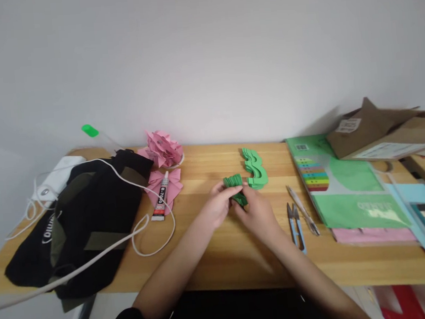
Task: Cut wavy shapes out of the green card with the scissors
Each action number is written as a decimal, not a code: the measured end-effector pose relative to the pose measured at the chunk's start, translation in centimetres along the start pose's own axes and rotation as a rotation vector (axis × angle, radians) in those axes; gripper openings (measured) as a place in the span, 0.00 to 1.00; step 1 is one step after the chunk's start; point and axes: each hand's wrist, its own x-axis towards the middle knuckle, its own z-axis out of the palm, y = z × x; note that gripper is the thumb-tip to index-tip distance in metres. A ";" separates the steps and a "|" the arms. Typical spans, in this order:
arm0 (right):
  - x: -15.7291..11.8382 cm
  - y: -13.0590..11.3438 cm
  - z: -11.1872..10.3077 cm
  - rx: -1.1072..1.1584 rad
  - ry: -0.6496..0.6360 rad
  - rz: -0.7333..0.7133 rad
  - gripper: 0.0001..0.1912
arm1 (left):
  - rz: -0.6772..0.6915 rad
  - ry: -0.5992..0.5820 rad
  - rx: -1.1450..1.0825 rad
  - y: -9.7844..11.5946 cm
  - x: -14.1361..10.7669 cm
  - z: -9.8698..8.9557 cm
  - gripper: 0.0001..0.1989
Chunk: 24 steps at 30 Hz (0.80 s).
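Holding a layered green bundle (232, 180) over the desk (221, 263), I have left fingers (232, 192) and right fingers (249, 194) closed on it from both sides; wavy green cutouts (261, 177) lie just beyond, blue-handled snips (293, 230) to the right.

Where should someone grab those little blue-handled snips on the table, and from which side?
Probably by the blue handles, reaching from the near edge of the table, slightly from above. The snips lie flat with their pointed blades towards the wall, so the handles seem the safer end and already face the near edge.
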 end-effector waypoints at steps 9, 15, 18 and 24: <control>-1.2 -0.2 0.2 -0.067 0.024 -0.030 0.21 | 0.041 -0.005 0.064 0.0 -1.4 1.1 0.07; -1.2 -1.0 -0.5 -0.021 -0.066 0.001 0.21 | -0.025 0.088 0.043 0.0 -1.4 1.4 0.04; -1.4 -0.8 -1.3 0.133 -0.085 -0.025 0.19 | -0.046 0.153 -0.009 0.2 -1.0 1.2 0.04; -3.2 1.6 -2.0 0.403 -0.074 -0.154 0.27 | -0.101 0.286 -0.114 1.4 -0.6 0.4 0.11</control>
